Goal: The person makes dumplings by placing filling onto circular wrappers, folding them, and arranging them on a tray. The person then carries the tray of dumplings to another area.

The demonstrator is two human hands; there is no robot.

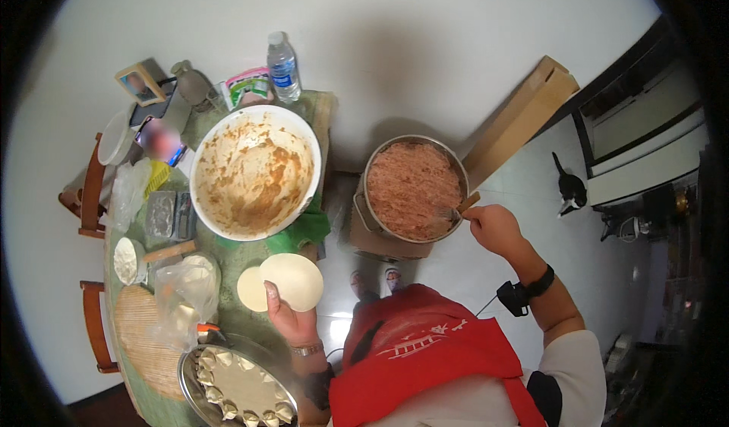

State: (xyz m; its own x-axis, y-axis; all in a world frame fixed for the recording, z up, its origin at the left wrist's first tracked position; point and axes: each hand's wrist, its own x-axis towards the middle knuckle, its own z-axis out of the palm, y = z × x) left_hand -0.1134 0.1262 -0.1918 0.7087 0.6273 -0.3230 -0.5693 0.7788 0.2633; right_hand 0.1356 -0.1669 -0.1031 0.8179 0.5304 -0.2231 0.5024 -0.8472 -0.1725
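My left hand (293, 320) supports a round dough wrapper (293, 281), its thumb over the near edge. Behind that wrapper, a second dough round (249, 289) is partly hidden at the table's edge. My right hand (496, 230) grips a metal utensil, apparently a fork (447, 215), whose head touches the pink minced filling (413, 185). That filling nearly fills a two-handled metal pot (359, 213). A flat wooden handle (469, 201) sticks out over the pot's rim beside my fingers. Near my left forearm, a round metal tray (191, 390) bears a ring of shaped dumplings (229, 410).
A large white basin (310, 199) smeared with filling stands on the green-covered table (233, 262). Flour (125, 262), a plastic bag (182, 290) and a phone (160, 142) lie left. The pot rests on a cardboard box (387, 247). A cat (571, 189) is on the floor.
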